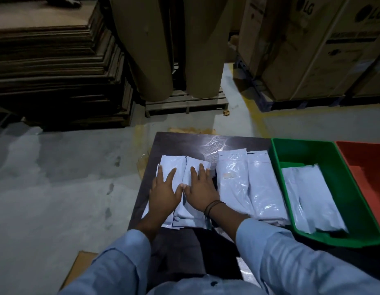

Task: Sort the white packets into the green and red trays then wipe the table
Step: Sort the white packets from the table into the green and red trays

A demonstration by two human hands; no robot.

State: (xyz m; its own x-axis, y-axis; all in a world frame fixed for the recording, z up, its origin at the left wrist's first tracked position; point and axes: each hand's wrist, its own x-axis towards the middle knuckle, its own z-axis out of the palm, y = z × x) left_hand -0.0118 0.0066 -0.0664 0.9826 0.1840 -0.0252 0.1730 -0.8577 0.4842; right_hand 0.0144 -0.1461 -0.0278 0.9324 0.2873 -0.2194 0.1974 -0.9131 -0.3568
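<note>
Dark rectangular table (176, 141) carries one green plastic tray (278, 150) and, right of it, one red plastic tray (365, 158). Two white packets (316, 199) lie in the green tray, and two more packets (248, 184) lie side by side on the table. The left hand (163, 192) and right hand (201, 192) press flat, fingers spread, on a leftmost pile (174, 162) whose count is unclear.

The only legible marking is the brand "LG". It stands on the large brown cardboard cartons (291, 60) at upper right, once as a tilted LG logo (306, 7) on the left face and once as a second LG logo (369, 14) on the right face. The dark printed band (352, 37) below the second logo carries lettering too blurred to read.
</note>
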